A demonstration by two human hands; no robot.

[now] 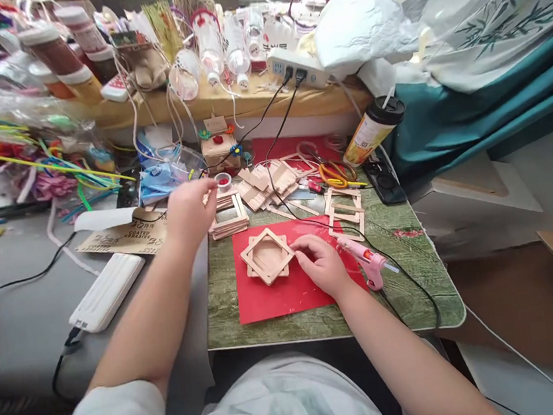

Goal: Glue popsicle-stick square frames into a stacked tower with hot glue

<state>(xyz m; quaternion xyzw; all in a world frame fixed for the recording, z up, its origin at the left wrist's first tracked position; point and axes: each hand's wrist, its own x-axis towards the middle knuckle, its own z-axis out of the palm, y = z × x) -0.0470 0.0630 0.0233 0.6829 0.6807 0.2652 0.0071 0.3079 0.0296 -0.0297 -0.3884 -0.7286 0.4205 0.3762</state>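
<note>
Square frames made of craft sticks form a star-shaped stack (265, 233) on a red sheet of paper (287, 297). At the stack's right corner, the thumb and fingers of my right hand (322, 265) pinch the top frame. My left hand (190, 211) is off to the upper left, its fingers curled together beside a pile of square stick frames (231, 228). Whatever its fingertips hold, if anything, is hidden. Just beyond that hand sits a small round tub (224, 182) with something red inside. A pink hot glue gun (371, 264) lies right of my right hand.
Loose wooden pieces (274, 182) and a ladder-like stick frame (345, 211) lie behind the paper. Black cords cross the green table (227, 320). A lidded cup (372, 128) stands back right; a power strip (298, 68) rests on the cluttered ledge. Sandpaper (120, 240) lies left.
</note>
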